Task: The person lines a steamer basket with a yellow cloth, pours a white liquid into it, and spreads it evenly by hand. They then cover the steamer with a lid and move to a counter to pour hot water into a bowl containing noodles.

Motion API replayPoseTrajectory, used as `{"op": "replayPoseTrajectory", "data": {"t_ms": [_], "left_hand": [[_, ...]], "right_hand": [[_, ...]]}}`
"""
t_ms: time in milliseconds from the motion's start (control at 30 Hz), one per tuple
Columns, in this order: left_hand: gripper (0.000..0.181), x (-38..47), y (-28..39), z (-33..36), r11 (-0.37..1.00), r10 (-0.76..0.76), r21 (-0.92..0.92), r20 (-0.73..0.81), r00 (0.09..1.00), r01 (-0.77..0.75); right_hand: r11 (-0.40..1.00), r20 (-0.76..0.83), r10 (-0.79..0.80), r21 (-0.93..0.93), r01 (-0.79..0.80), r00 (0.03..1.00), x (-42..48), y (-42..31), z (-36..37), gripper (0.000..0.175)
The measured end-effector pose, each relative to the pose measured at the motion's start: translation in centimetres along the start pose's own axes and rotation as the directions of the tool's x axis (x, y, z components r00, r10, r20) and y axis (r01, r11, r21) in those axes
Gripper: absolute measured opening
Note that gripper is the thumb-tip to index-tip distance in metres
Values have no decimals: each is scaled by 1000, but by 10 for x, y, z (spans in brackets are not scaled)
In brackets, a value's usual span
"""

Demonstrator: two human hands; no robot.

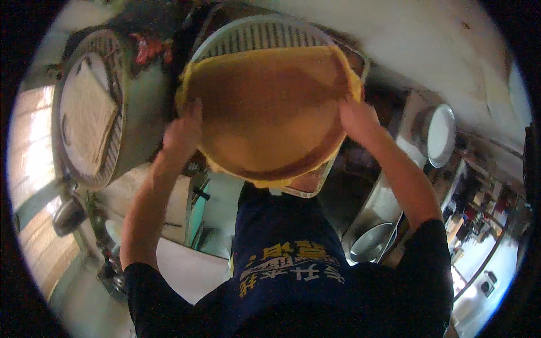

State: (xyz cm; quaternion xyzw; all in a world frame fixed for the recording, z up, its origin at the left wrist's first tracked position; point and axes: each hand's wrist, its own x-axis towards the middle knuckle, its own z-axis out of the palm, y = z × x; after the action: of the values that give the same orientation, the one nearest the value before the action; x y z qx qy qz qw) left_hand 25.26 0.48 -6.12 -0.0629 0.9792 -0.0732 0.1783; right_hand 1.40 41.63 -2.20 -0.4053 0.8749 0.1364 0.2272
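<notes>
A yellow-orange cloth is spread over a large round vessel, sagging inside a curved rim nearest me. Its far edge runs nearly straight. Beyond that edge a round slatted surface with a pale rim shows. My left hand grips the cloth at its left side, fingers partly blurred. At the right side my right hand pinches the cloth edge near the rim. Whatever lies beneath the cloth is hidden. The corner of a rectangular tray or frame sticks out under the near right side.
To the left stands a large round drum with a slatted top; a folded pale cloth lies on it. A red object is behind. On the right are a pale round basin and a metal bowl along a counter.
</notes>
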Motion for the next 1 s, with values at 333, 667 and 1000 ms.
{"op": "replayPoseTrajectory", "data": {"t_ms": [333,667,1000], "left_hand": [[43,-115,92,-4,739,39,-672,106,994,43],[47,-167,74,-27,66,-430,-887,389,815,458],[30,-152,68,19,197,-485,-907,240,841,372]], "right_hand": [[660,136,-310,743,110,941,-59,-140,33,25],[-98,75,-353,988,-116,933,62,-238,1,46],[-372,14,-159,926,-73,987,170,-258,-50,53]]}}
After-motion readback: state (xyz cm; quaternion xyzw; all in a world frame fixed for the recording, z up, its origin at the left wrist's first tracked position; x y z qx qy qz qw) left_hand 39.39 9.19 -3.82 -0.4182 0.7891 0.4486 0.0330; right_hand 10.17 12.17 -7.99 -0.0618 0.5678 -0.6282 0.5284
